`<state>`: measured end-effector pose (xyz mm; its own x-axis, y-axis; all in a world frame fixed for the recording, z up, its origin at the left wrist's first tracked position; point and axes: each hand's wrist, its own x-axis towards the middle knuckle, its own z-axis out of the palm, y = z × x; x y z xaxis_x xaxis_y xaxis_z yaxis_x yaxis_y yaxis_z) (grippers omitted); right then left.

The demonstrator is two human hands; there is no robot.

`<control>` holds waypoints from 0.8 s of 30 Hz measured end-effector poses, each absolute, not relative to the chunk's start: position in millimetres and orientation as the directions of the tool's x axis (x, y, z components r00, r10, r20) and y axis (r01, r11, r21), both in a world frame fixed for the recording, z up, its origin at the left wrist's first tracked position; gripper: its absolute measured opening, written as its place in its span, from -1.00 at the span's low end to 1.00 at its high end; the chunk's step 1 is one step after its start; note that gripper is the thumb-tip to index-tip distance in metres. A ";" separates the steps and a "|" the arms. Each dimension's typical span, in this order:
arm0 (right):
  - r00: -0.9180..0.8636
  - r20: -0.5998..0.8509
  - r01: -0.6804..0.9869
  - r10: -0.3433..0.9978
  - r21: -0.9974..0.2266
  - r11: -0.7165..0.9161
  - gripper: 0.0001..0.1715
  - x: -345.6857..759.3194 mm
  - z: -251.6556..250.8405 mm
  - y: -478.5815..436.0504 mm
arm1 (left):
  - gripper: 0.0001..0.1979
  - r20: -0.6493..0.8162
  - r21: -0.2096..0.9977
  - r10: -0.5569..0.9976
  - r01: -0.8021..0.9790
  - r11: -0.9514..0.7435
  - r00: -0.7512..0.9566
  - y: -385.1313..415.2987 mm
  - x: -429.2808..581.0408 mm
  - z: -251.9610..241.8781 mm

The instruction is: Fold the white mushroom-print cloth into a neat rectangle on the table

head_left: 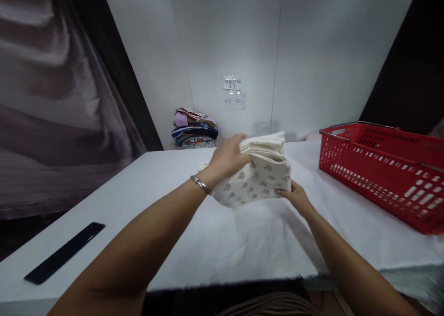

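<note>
Between my hands is a white folded cloth [253, 182] with a small grey print, held above the white-covered table [180, 242]. My left hand [229, 156], with a silver bracelet at its wrist, grips the upper left of the fold. Its thumb presses against the front layer. My right hand [294, 198] pinches the lower right corner, thumb in front and the other fingers mostly hidden behind. Several layers show at the cloth's upper right edge. What kind of textile item it is I cannot tell.
A stack of folded clothes [194, 129] stands at the back against the white wall. To the right sits a red plastic basket [378, 163] with metal handles. A flat black strip [65, 252] lies at the table's left. Draped fabric [62, 103] hangs at far left.
</note>
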<state>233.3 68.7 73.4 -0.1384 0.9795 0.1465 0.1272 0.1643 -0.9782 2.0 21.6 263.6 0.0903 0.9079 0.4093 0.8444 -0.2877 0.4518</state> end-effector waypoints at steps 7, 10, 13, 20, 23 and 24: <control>-0.228 0.308 0.160 0.924 -0.924 0.347 -0.12 282.9 157.8 87.1 | -0.55 0.070 0.981 0.997 0.177 -0.076 0.044 26.6 -51.4 244.5; -0.189 0.447 0.200 0.875 -0.854 0.480 -0.19 281.2 184.2 126.4 | -0.59 -0.064 0.998 0.998 -0.029 0.064 0.019 34.3 -58.1 201.8; -0.155 0.476 0.303 0.866 -0.811 0.500 -0.22 254.9 169.7 170.2 | -0.65 -0.238 0.960 0.966 0.124 0.250 -0.104 39.2 -55.4 142.9; -0.352 0.268 0.675 0.897 -0.591 0.442 -0.42 177.1 55.1 159.0 | -0.40 -0.258 0.800 0.882 0.425 0.424 -0.394 34.5 -64.3 52.7; -0.524 0.235 0.691 0.819 -0.445 0.570 -0.52 168.3 29.2 133.7 | -0.51 -0.183 0.787 0.891 0.482 0.386 -0.415 33.9 -70.9 47.7; -0.564 0.222 0.694 0.795 -0.395 0.602 -0.55 167.4 26.8 128.3 | -0.56 -0.159 0.784 0.893 0.495 0.374 -0.422 34.3 -72.0 47.9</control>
